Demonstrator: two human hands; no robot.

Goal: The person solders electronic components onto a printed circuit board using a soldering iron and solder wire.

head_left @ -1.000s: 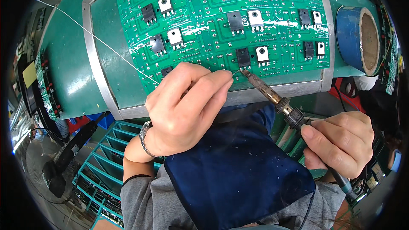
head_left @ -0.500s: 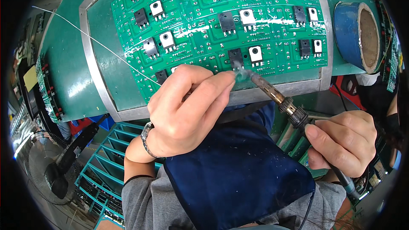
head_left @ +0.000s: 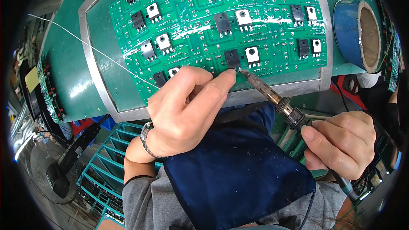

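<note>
A panel of green circuit boards [head_left: 272,38] lies in a metal-edged frame [head_left: 91,59], set with several pairs of black and white-faced three-legged components. My right hand [head_left: 341,145] is wrapped round the handle of a soldering iron [head_left: 294,118]. The iron's tip rests at the legs of the black component [head_left: 232,58] in the near row, beside a white-faced one [head_left: 252,55]. Pinched in my left hand [head_left: 181,113] is a thin solder wire [head_left: 93,49], trailing off to the upper left. My left fingertips almost meet the iron's tip and hide part of the near edge.
A blue roll with a thick brown core [head_left: 355,34] stands right of the frame. Below the bench at left are a teal slotted rack [head_left: 100,168] and a fan [head_left: 49,162]. Populated boards [head_left: 49,91] stand at the far left. The iron's cable runs down at right.
The iron's tip has shifted slightly left, closer to my left fingertips. Smoke seen around the tip earlier is gone. The board panel appears moved a little left in view.
</note>
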